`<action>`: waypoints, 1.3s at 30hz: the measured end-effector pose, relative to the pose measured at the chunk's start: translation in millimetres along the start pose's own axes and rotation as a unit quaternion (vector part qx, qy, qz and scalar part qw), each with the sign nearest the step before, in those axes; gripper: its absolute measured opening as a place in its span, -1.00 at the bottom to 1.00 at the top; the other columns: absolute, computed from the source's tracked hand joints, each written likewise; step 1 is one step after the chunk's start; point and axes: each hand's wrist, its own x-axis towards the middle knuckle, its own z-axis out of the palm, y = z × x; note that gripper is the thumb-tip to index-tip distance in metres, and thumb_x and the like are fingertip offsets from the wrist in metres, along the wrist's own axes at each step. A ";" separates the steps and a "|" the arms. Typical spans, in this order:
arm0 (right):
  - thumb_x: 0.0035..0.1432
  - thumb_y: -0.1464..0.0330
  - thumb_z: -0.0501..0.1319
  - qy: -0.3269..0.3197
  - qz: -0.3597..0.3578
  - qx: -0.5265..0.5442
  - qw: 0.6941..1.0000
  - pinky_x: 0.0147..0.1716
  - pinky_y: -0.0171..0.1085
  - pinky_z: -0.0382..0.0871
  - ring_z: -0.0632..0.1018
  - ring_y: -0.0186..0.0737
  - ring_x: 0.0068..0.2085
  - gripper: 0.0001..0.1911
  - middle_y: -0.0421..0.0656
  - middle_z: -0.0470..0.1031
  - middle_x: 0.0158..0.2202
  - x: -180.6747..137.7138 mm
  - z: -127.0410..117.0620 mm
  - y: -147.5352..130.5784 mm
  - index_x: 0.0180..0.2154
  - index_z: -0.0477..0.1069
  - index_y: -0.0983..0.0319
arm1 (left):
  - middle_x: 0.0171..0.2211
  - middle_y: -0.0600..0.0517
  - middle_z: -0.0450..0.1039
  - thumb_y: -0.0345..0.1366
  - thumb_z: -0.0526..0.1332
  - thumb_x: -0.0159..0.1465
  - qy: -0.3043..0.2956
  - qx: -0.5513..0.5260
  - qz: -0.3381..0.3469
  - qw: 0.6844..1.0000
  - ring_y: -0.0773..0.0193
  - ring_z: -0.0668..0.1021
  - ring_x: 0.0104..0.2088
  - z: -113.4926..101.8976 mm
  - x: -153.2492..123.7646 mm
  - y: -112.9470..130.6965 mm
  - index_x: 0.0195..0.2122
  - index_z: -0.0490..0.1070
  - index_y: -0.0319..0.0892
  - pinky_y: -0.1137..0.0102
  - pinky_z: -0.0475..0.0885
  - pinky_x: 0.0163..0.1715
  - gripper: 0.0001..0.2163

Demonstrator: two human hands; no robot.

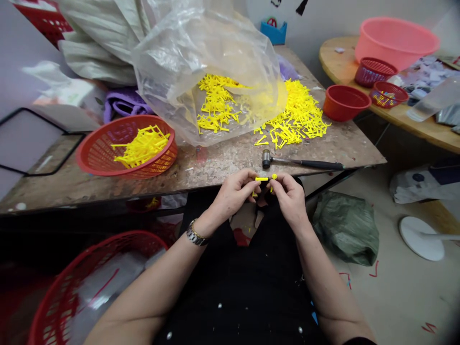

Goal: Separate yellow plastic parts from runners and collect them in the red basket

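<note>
Just off the table's front edge, my left hand [239, 190] is closed on a small yellow plastic stick [262, 179]. Close beside it, my right hand [289, 195] pinches a yellow plastic piece with a round end [274, 177]. The two pieces point toward each other; whether they touch I cannot tell. Bits of yellow also show below the fingers of both hands. A hammer [302, 162] lies on the table just beyond my hands. Past it spreads a heap of small yellow plastic pieces [300, 112].
A clear plastic bag [165, 72] with more yellow pieces covers the table's middle. An orange-red basket [84, 155] of yellow sticks stands left. A red bowl [347, 108] sits near the right corner. Below are a large red basket [53, 292] and a green bag [347, 227].
</note>
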 end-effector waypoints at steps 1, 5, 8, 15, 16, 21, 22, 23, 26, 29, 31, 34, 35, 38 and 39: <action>0.27 0.23 0.19 -0.008 0.002 -0.004 1.000 -0.22 -0.26 0.40 0.54 -0.24 -0.29 -0.83 -0.20 0.55 -0.35 -0.6 0.1 0.8 -0.25 0.49 0.17 | -0.41 0.09 0.50 -0.24 0.21 0.31 0.001 0.000 0.001 1.000 0.40 0.55 -0.46 0.9 -0.1 -0.3 -0.19 0.42 -0.15 0.54 0.55 -0.49 -0.88; 0.28 0.25 0.18 -0.017 -0.006 -0.017 1.000 -0.21 -0.26 0.41 0.55 -0.23 -0.27 -0.83 -0.20 0.57 -0.32 -3.2 1.3 0.5 -0.25 0.50 0.16 | -0.40 0.09 0.49 -0.26 0.20 0.32 -0.001 0.008 0.005 1.000 0.40 0.56 -0.46 4.6 -0.5 -1.2 -0.09 0.45 -0.15 0.52 0.57 -0.47 -0.83; 0.28 0.27 0.18 -0.014 -0.019 -0.024 0.999 -0.19 -0.25 0.42 0.57 -0.22 -0.24 -0.83 -0.18 0.59 -0.28 -4.9 1.1 -1.4 -0.22 0.52 0.16 | -0.39 0.08 0.48 -0.24 0.19 0.33 -0.005 0.019 0.018 1.000 0.40 0.55 -0.48 7.5 -1.1 -2.0 -0.11 0.48 -0.15 0.52 0.56 -0.48 -0.83; 0.27 0.26 0.20 -0.004 -0.017 -0.031 0.999 -0.17 -0.23 0.45 0.58 -0.19 -0.22 -0.81 -0.16 0.61 -0.25 -7.5 -0.2 0.9 -0.18 0.55 0.15 | -0.38 0.07 0.49 -0.17 0.19 0.37 0.009 0.056 0.037 0.998 0.41 0.53 -0.53 11.5 -3.4 -3.0 -0.20 0.49 -0.15 0.53 0.53 -0.53 -0.82; 0.27 0.26 0.20 -0.002 -0.018 -0.032 0.999 -0.17 -0.23 0.45 0.58 -0.18 -0.22 -0.81 -0.16 0.61 -0.25 -7.8 -0.1 1.3 -0.18 0.56 0.15 | -0.39 0.07 0.49 -0.17 0.18 0.37 0.011 0.059 0.040 0.997 0.41 0.53 -0.54 11.7 -3.7 -3.1 -0.20 0.48 -0.15 0.53 0.54 -0.52 -0.83; 0.27 0.28 0.19 -0.001 -0.023 -0.044 0.999 -0.17 -0.22 0.46 0.59 -0.17 -0.21 -0.80 -0.16 0.62 -0.24 -9.2 0.1 -0.5 -0.19 0.58 0.14 | -0.40 0.08 0.48 -0.19 0.17 0.38 0.021 0.080 0.056 0.995 0.40 0.54 -0.53 12.9 -4.8 -2.4 -0.21 0.48 -0.14 0.52 0.54 -0.51 -0.84; 0.27 0.29 0.18 -0.001 -0.027 -0.047 0.999 -0.16 -0.22 0.45 0.59 -0.17 -0.21 -0.81 -0.15 0.62 -0.24 -9.3 0.0 -1.2 -0.19 0.58 0.14 | -0.39 0.08 0.48 -0.20 0.17 0.38 0.021 0.086 0.057 0.994 0.40 0.54 -0.53 13.3 -5.2 -1.9 -0.22 0.47 -0.14 0.52 0.53 -0.52 -0.84; 0.28 0.30 0.18 -0.001 -0.031 -0.050 0.998 -0.14 -0.22 0.45 0.59 -0.17 -0.21 -0.81 -0.15 0.62 -0.23 -9.4 -0.1 -1.8 -0.19 0.58 0.14 | -0.39 0.08 0.48 -0.21 0.16 0.38 0.022 0.090 0.058 0.994 0.40 0.54 -0.53 13.6 -5.6 -1.3 -0.22 0.47 -0.14 0.52 0.53 -0.52 -0.85; 0.29 0.31 0.17 0.000 -0.044 -0.066 0.997 -0.11 -0.21 0.45 0.60 -0.16 -0.19 -0.80 -0.15 0.63 -0.22 -9.8 -0.5 -2.6 -0.19 0.58 0.14 | -0.38 0.08 0.48 -0.23 0.15 0.38 0.022 0.098 0.060 0.993 0.42 0.53 -0.55 14.7 -6.7 0.2 -0.23 0.46 -0.15 0.52 0.52 -0.52 -0.85; 0.31 0.31 0.16 0.004 -0.064 -0.086 0.994 -0.08 -0.18 0.45 0.60 -0.14 -0.17 -0.80 -0.13 0.63 -0.20 -10.7 -1.3 -2.0 -0.17 0.57 0.13 | -0.38 0.08 0.48 -0.23 0.14 0.39 0.026 0.106 0.064 0.992 0.42 0.53 -0.55 15.7 -7.4 0.8 -0.23 0.45 -0.14 0.52 0.51 -0.52 -0.85; 0.31 0.33 0.15 0.008 -0.085 -0.099 0.991 -0.06 -0.17 0.45 0.60 -0.13 -0.14 -0.80 -0.11 0.63 -0.17 -11.5 -1.8 -1.5 -0.16 0.57 0.13 | -0.38 0.08 0.48 -0.23 0.13 0.39 0.028 0.115 0.068 0.991 0.41 0.54 -0.53 16.4 -7.5 0.9 -0.24 0.45 -0.14 0.53 0.50 -0.52 -0.85; 0.34 0.34 0.13 0.018 -0.112 -0.133 0.985 -0.03 -0.16 0.44 0.60 -0.12 -0.11 -0.78 -0.09 0.63 -0.14 -12.8 -2.3 -1.3 -0.14 0.55 0.14 | -0.39 0.08 0.47 -0.25 0.13 0.39 0.037 0.137 0.080 0.987 0.40 0.55 -0.51 17.7 -7.4 1.1 -0.26 0.44 -0.14 0.53 0.48 -0.51 -0.85; 0.35 0.34 0.12 0.020 -0.120 -0.145 0.982 -0.03 -0.16 0.44 0.60 -0.12 -0.10 -0.78 -0.08 0.62 -0.14 -13.1 -2.2 -1.4 -0.13 0.55 0.14 | -0.40 0.09 0.47 -0.26 0.13 0.39 0.041 0.145 0.085 0.985 0.40 0.55 -0.51 18.3 -7.3 1.1 -0.26 0.44 -0.14 0.53 0.47 -0.50 -0.86; 0.37 0.34 0.09 0.026 -0.138 -0.178 0.974 -0.06 -0.17 0.44 0.60 -0.13 -0.12 -0.77 -0.07 0.62 -0.16 -14.1 -1.0 -1.5 -0.13 0.53 0.16 | -0.43 0.10 0.45 -0.30 0.11 0.39 0.046 0.159 0.099 0.981 0.40 0.54 -0.51 20.1 -7.1 1.2 -0.27 0.42 -0.14 0.53 0.44 -0.50 -0.87; 0.37 0.35 0.08 0.030 -0.143 -0.188 0.971 -0.08 -0.17 0.45 0.60 -0.13 -0.14 -0.77 -0.07 0.62 -0.17 -14.4 -0.2 -1.3 -0.14 0.52 0.16 | -0.44 0.10 0.45 -0.31 0.11 0.39 0.047 0.159 0.102 0.981 0.40 0.54 -0.52 20.6 -7.0 1.1 -0.27 0.42 -0.14 0.53 0.44 -0.50 -0.87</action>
